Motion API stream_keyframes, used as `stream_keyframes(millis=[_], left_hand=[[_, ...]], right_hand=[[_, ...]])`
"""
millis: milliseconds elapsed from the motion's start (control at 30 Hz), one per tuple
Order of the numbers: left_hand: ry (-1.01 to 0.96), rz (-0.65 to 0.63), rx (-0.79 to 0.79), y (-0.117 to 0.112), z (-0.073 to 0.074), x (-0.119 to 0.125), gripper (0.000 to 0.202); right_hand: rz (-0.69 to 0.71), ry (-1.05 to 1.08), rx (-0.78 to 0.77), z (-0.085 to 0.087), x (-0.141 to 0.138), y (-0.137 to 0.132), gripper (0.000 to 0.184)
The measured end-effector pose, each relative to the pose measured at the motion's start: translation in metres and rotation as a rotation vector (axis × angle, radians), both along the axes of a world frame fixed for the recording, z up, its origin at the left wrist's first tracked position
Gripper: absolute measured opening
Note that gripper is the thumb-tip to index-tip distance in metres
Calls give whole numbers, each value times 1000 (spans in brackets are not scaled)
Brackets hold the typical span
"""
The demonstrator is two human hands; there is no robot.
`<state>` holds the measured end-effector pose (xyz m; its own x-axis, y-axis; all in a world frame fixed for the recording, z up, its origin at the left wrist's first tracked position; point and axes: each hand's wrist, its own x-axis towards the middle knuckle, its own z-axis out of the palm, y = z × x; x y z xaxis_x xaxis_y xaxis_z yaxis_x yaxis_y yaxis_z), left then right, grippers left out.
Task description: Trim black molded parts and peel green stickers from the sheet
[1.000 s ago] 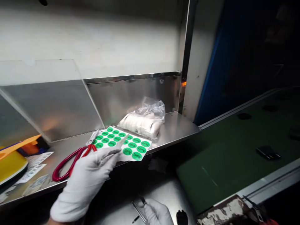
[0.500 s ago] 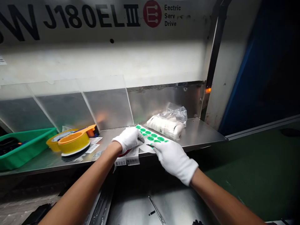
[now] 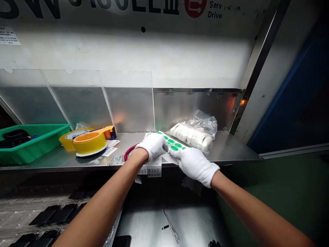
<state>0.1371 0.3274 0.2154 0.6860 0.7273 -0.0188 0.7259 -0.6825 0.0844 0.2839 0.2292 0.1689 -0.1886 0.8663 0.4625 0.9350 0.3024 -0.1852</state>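
Note:
A white sheet of round green stickers lies on the metal shelf, partly hidden under my gloved hands. My left hand, in a white glove, presses with bent fingers on the sheet's left side. Against its fingertips is my right hand, also gloved, its thumb and fingers closed at the sheet's front edge. Whether a single sticker is between those fingertips is too small to make out. Under the left wrist, printed white labels hang over the shelf edge beside a dark red ring.
Behind the sheet lies a plastic bag of white items. Yellow tape rolls and a green tray stand to the left. Clear dividers rise at the back. Below are a thin metal tool and several black parts.
The view has shifted, so the shelf appears further right. My hands have come closer together over the sticker sheet, the right one moving toward the left fingertips.

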Motion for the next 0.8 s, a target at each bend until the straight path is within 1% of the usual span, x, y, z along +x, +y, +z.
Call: stream_keyframes(millis=[100,233,300,433,500,567,667,800], left_hand=[[-21,1,-2,-1,-1,-1,14],[-44,20,10,-2,-1,-1,12],[-57,19,14,-3,-1,-1,12],[-90,15,43,-7,-4,-4,17],[-98,22,66,-11,-6,-5,20],[-96,27,76,-15,-8,-6,23],[-89,14,71,-18,-10,-6,26],[-67,2,94,-15,-9,-5,27]], right_hand=[[13,-52,-20,1,3,-10,35],[-34,-94,-47,-3,12,-28,34],[-57,-115,-55,-8,18,-36,37],[-73,-133,-18,-26,32,-51,46],[-63,-84,-23,-33,37,-56,49],[-55,5,-32,-35,39,-59,51],[-79,128,-7,-32,31,-57,56],[-177,212,13,-31,1,-45,54]])
